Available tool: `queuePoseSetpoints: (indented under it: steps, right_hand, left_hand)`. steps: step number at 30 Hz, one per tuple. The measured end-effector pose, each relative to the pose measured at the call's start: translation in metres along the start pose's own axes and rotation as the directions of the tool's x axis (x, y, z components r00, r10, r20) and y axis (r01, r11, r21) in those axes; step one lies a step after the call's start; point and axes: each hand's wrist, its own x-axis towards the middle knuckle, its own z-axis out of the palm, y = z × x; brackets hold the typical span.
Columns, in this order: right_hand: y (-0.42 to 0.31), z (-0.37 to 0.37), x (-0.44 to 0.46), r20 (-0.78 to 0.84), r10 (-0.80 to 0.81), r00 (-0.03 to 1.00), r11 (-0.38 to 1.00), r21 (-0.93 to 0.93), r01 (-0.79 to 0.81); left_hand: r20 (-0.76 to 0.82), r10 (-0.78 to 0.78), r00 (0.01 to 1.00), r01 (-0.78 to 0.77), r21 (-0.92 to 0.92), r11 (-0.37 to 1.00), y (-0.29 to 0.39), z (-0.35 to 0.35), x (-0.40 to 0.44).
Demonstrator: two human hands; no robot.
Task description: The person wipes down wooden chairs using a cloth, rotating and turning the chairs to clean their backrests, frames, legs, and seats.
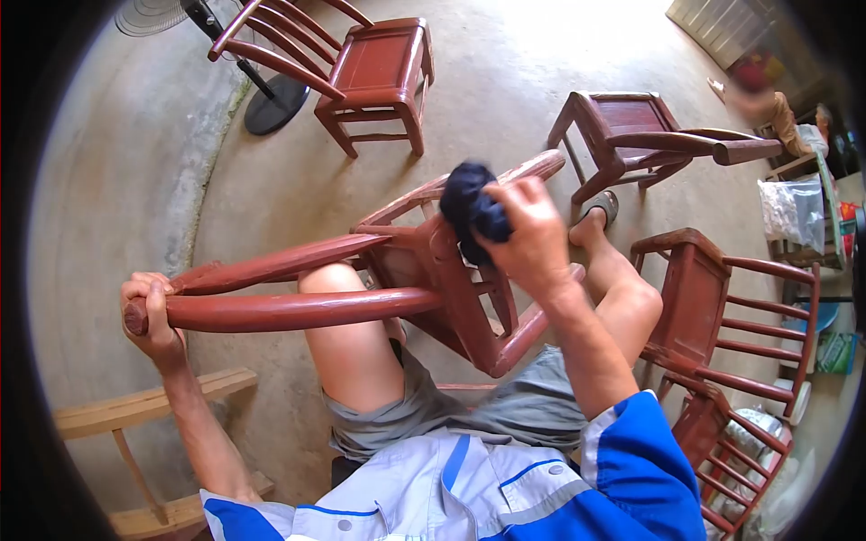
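Observation:
A red-brown wooden chair (307, 311) lies tilted across my lap, its back posts pointing left and its seat frame and legs at the middle. My left hand (152, 311) is closed round the end of a back post at the left. In my right hand (528, 225) is a bunched dark blue cloth (469, 203), held against the seat frame and legs. The cloth hides part of the frame under it.
Red chairs stand at the top (383, 68), upper right (631, 117) and right (690, 302). A black fan base (275, 104) is at the upper left, an unpainted wooden frame (153, 401) at the lower left. Shelving holds plastic bags (794, 212) at the right edge.

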Motion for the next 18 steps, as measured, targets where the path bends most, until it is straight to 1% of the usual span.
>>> queuePoseSetpoints:
  steps: [1,2,4,5,8,9,11,12,14,15,16,18]
  right_hand:
    - [-0.004,0.006,-0.007,0.028,0.09,0.996,0.991,0.097,-0.093]
    - [-0.005,0.005,-0.016,0.093,0.123,0.988,0.992,0.026,-0.126]
    - [-0.011,0.009,-0.044,0.162,0.119,0.98,0.988,-0.12,-0.1]
    - [-0.014,0.006,-0.054,0.18,0.172,0.969,0.978,-0.146,-0.147]
    - [-0.021,-0.008,-0.062,0.274,0.301,0.914,0.953,-0.113,-0.28]
    - [-0.017,-0.009,-0.067,0.286,0.304,0.909,0.952,-0.113,-0.283]
    - [-0.004,-0.021,-0.078,0.372,0.351,0.859,0.935,-0.194,-0.298]
    - [0.005,-0.028,-0.085,0.415,0.376,0.828,0.924,-0.235,-0.302]
    - [0.026,-0.038,-0.1,0.532,0.457,0.713,0.889,-0.286,-0.357]
    - [0.033,-0.042,-0.102,0.468,0.44,0.766,0.896,-0.169,-0.411]
    - [0.038,-0.044,-0.103,0.301,0.363,0.882,0.931,-0.071,-0.359]
    - [0.045,-0.049,-0.09,0.153,0.318,0.936,0.945,0.023,-0.325]
  left_hand:
    - [-0.012,-0.005,1.0,0.005,0.0,1.0,-0.003,-0.001,0.0]
    - [-0.023,-0.017,1.0,0.017,0.005,1.0,-0.005,-0.005,-0.002]
    - [-0.045,-0.034,0.998,0.036,0.044,0.998,-0.01,-0.014,-0.004]
    - [-0.058,-0.036,0.998,0.039,0.054,0.998,-0.014,-0.013,-0.003]
    - [-0.072,-0.026,0.997,0.029,0.044,0.999,-0.008,-0.005,-0.001]
    - [-0.063,-0.009,0.998,0.013,0.058,0.998,-0.007,-0.004,0.001]
    - [-0.055,0.023,0.998,-0.018,0.09,0.996,-0.007,-0.003,0.002]
    - [-0.071,0.009,0.997,-0.003,0.079,0.997,-0.009,-0.006,0.0]
    - [-0.096,-0.019,0.995,0.024,0.056,0.998,-0.017,-0.011,-0.003]
    - [-0.108,-0.021,0.994,0.026,0.043,0.999,-0.019,-0.011,-0.005]
    - [-0.11,-0.031,0.994,0.035,0.041,0.999,-0.02,-0.012,-0.006]
    - [-0.109,-0.048,0.993,0.053,0.041,0.998,-0.015,-0.009,-0.008]
